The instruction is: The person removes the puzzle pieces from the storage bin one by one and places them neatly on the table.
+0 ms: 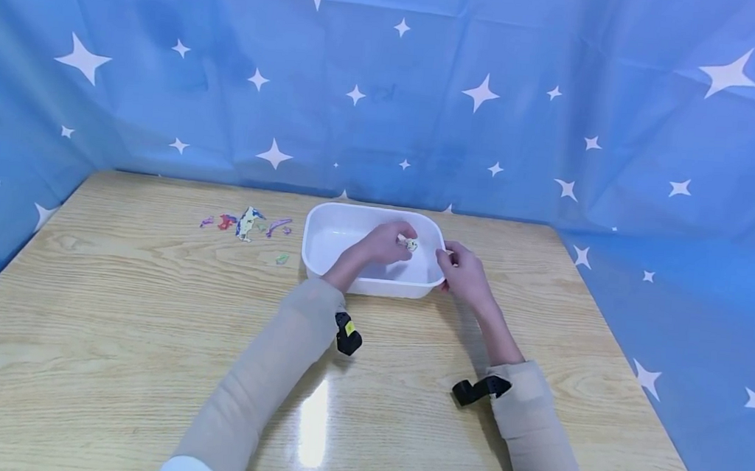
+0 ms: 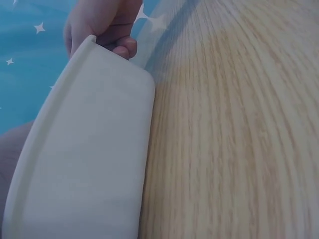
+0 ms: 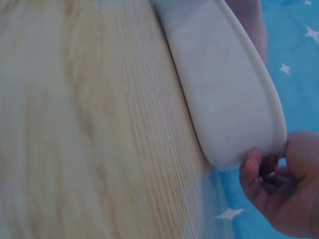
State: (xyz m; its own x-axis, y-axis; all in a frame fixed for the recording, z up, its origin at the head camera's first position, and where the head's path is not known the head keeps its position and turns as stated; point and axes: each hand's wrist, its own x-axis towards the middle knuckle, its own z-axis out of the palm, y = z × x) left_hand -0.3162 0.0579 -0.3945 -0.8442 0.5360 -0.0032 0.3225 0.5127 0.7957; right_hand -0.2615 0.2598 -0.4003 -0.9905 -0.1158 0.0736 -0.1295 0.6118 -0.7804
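A white plastic tub (image 1: 367, 286) stands toward the back of the table. My left hand (image 1: 386, 245) reaches down inside it, thumb and forefinger curled around a small pale piece with dark marks (image 1: 411, 245). Most of that piece's shape is hidden by the fingers. At the tub's right front corner my right hand (image 1: 467, 274) grips the rim, thumb on top and fingers curled beneath the edge. The right wrist view shows those fingertips (image 3: 253, 158) against the tub's outer wall. In the left wrist view the tub's wall hides nearly all of my left hand.
Left of the tub lie several small flat scraps: a pale one with blue edges (image 1: 247, 224), a red one (image 1: 226, 221), purple ones (image 1: 278, 225) and a green one (image 1: 282, 258). A blue curtain with white stars (image 1: 355, 93) hangs behind the wooden table (image 1: 144, 321).
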